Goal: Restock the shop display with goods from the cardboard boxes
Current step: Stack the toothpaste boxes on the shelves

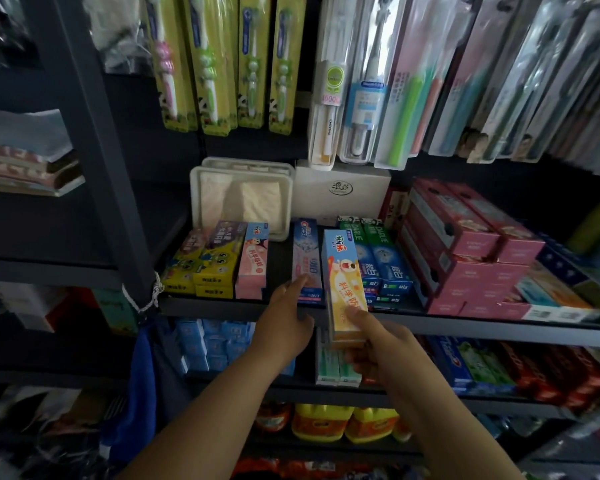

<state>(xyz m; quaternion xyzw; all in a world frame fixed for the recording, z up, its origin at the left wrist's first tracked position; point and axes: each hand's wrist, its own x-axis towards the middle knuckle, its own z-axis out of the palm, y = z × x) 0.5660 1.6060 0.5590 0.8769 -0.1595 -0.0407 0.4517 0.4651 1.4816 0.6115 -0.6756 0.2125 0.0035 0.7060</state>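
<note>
My right hand grips the near end of an orange-yellow toothpaste box that juts out over the front edge of the dark shelf. The thumb lies on top of the box. Left of it, my left hand reaches to the shelf edge, its straight fingers touching the near end of a pink and blue toothpaste box. A bare gap of shelf lies between that box and a pink children's toothpaste box. No cardboard box is in view.
Yellow toothpaste boxes sit at the shelf's left, green and blue ones and pink cartons at the right. Toothbrush packs hang above. A white tray stands behind. Lower shelves hold more boxes and bottles.
</note>
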